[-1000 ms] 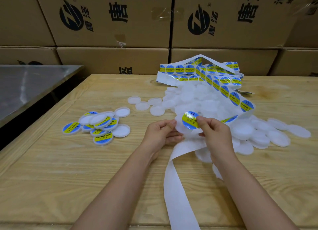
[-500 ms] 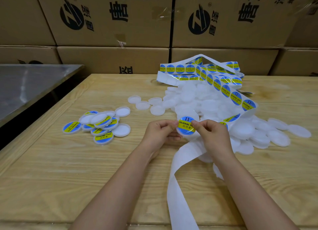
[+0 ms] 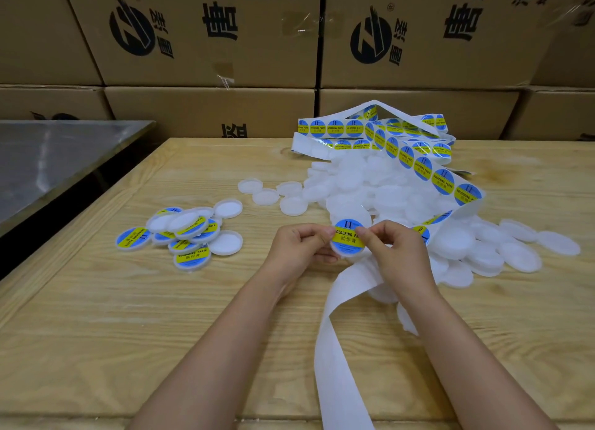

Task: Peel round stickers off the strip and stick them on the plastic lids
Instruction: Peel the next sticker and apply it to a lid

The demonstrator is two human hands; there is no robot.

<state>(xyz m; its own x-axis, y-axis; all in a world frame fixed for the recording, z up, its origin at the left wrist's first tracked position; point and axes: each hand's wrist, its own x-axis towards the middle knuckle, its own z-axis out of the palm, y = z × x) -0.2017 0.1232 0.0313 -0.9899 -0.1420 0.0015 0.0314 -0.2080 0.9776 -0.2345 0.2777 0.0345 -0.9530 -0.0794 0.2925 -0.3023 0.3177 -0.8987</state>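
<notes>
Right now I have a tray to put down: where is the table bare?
Bare table: near left, between the labelled lids and the left forearm; far left, between those lids and the boxes; near right, below the blank lids. Crowded: centre right, under blank lids and strip.

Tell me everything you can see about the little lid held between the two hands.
The lid is a small round disc of white plastic, held above the wooden table, face tilted toward the camera. A blue sticker with a yellow band reading SOLDERING PA covers its face. The left hand pinches its left edge, the right hand its upper right.
</notes>
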